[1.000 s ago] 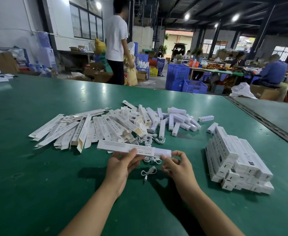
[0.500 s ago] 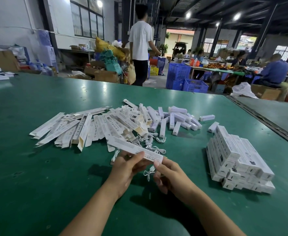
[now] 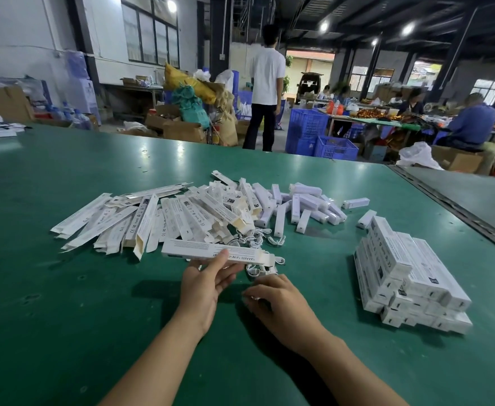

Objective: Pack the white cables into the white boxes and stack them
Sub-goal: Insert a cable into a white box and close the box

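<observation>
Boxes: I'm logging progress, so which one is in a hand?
The long box pinched by the left hand, its right flap open; the rest lie loose or stacked.

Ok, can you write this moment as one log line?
left hand: holds long white box, end flap open | right hand: curled beside loose cable, grip unclear | packed stack: at right

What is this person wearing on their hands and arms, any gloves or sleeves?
Nothing that shows. The left hand and right hand have no gloves, and no ring, watch or bracelet is visible. The forearms are uncovered all the way to the bottom edge of the picture, so no sleeve is in view.
</observation>
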The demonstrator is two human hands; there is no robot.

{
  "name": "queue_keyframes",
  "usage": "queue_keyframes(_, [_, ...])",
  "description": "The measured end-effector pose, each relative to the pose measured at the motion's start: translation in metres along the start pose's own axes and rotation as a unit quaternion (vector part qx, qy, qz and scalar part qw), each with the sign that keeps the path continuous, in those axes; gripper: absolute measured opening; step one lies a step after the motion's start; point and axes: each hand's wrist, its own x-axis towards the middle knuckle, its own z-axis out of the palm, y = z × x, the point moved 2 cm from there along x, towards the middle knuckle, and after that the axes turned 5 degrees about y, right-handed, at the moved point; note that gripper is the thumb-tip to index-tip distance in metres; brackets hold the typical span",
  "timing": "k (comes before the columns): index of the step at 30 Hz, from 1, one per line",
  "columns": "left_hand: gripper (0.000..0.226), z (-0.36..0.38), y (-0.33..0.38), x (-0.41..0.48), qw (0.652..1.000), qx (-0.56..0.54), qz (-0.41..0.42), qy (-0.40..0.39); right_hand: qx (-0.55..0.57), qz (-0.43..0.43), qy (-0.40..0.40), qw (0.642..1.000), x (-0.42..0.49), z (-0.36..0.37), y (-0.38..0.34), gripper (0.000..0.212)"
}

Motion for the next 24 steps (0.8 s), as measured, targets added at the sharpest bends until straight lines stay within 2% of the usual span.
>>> queue_keyframes(4, [0.012,-0.001,-0.001,0.000,1.000,0.005,-0.003,-0.002,0.027,0.000,-0.032,0.999,0.003,-0.014,0.006,0.015])
queue_keyframes(8, [0.010,0.000,0.000,-0.001,1.000,0.005,-0.004,-0.007,0.038,0.019,-0.067,0.997,0.001,-0.019,0.012,0.016])
queue_keyframes(11, [0.017,-0.001,0.002,-0.002,1.000,0.002,-0.004,-0.010,0.018,0.022,-0.085,0.996,0.002,-0.019,0.015,0.020])
queue_keyframes(16, [0.022,-0.003,0.000,-0.001,1.000,-0.003,-0.013,-0.013,0.018,0.036,-0.116,0.992,0.003,-0.026,0.014,0.014])
queue_keyframes(20, [0.030,-0.003,0.001,-0.001,1.000,-0.002,-0.007,-0.018,-0.041,0.086,-0.115,0.989,0.002,-0.025,0.014,0.037])
queue_keyframes(24, [0.023,-0.003,0.000,0.000,1.000,-0.005,-0.007,-0.013,-0.066,0.092,-0.119,0.986,0.003,-0.022,0.014,0.045])
